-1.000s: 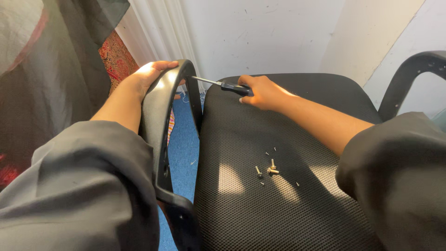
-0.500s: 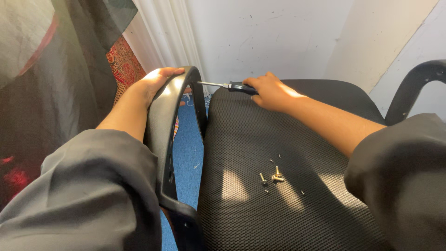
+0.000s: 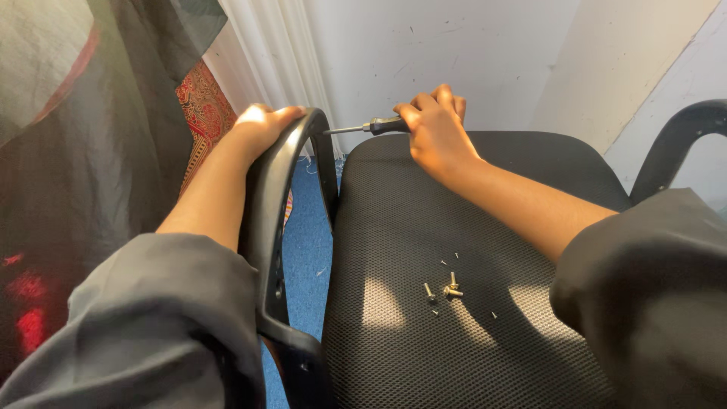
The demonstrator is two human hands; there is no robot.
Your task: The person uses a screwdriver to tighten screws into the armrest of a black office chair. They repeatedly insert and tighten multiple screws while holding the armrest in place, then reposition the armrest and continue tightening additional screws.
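Nearest, a scatter of small brass-coloured screws (image 3: 447, 289) on the black mesh seat cushion (image 3: 454, 227), lying well short of both hands, toward the body. Farther out, left hand (image 3: 261, 125) wrapped closed over the top of the curved black plastic armrest (image 3: 280, 197). Beside it and a little farther, right hand (image 3: 433, 125) clenched on the black-handled screwdriver (image 3: 371, 126); long axis level, metal tip pointing left toward the armrest's far upright, just short of it. Beyond, white wall (image 3: 454, 45).
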